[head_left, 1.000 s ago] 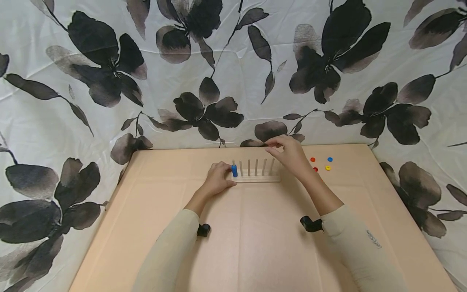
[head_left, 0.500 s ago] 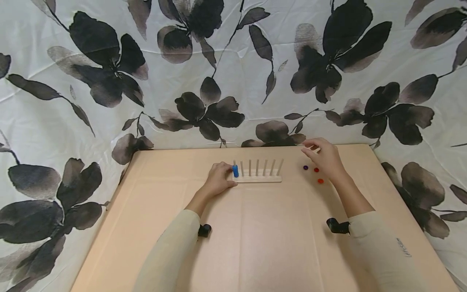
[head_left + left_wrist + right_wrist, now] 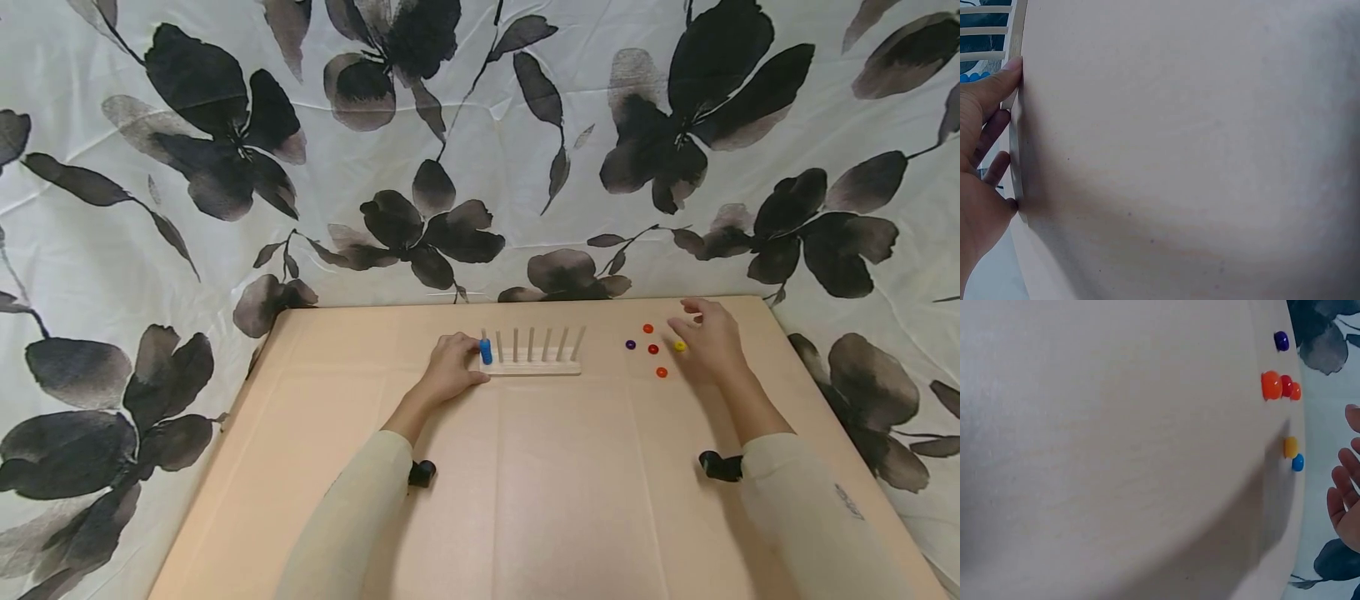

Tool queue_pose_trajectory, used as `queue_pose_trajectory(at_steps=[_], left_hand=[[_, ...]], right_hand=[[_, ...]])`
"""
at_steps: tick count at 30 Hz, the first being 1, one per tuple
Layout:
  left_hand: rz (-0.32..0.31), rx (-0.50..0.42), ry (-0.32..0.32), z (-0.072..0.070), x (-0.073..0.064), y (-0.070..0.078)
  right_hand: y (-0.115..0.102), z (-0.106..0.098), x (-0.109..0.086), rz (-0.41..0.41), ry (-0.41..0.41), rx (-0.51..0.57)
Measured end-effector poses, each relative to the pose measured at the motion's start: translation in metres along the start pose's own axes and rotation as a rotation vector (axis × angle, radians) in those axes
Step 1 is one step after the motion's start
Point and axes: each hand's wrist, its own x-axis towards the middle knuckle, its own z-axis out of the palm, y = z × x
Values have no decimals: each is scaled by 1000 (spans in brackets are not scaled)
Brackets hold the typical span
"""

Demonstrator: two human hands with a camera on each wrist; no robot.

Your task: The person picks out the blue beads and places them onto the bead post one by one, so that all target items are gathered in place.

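Note:
My left hand (image 3: 448, 367) grips the left end of a wooden peg rack (image 3: 532, 368), thumb along its front edge. Thin upright pegs (image 3: 531, 343) stand in a row on it, and blue beads (image 3: 486, 352) are stacked on the leftmost one. Over at the right, my right hand (image 3: 708, 335) hovers above the board with loosely bent fingers and nothing between them. Just left of its fingers lies a yellow bead (image 3: 679, 346). A blue bead (image 3: 1298, 462) beside the yellow one shows in the right wrist view; the right hand hides it in the head view.
Left of the yellow bead are a purple bead (image 3: 630, 344), a red bead (image 3: 653, 349) and two orange beads (image 3: 662, 372). All lie loose on the light tan tabletop (image 3: 495, 483). Behind its far edge hangs a floral cloth (image 3: 300, 167).
My right hand has moved from above the rack's right end to the right, over the loose beads, uncovering the purple one. The left hand stays on the rack.

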Motion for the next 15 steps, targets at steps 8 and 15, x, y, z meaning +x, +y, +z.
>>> queue_pose_trajectory(at_steps=[8, 15], left_hand=[[0, -4, -5, -1, 2, -2], [4, 1, -7, -2, 4, -3]], right_hand=[[13, 5, 6, 88, -65, -68], [20, 8, 13, 193, -130, -49]])
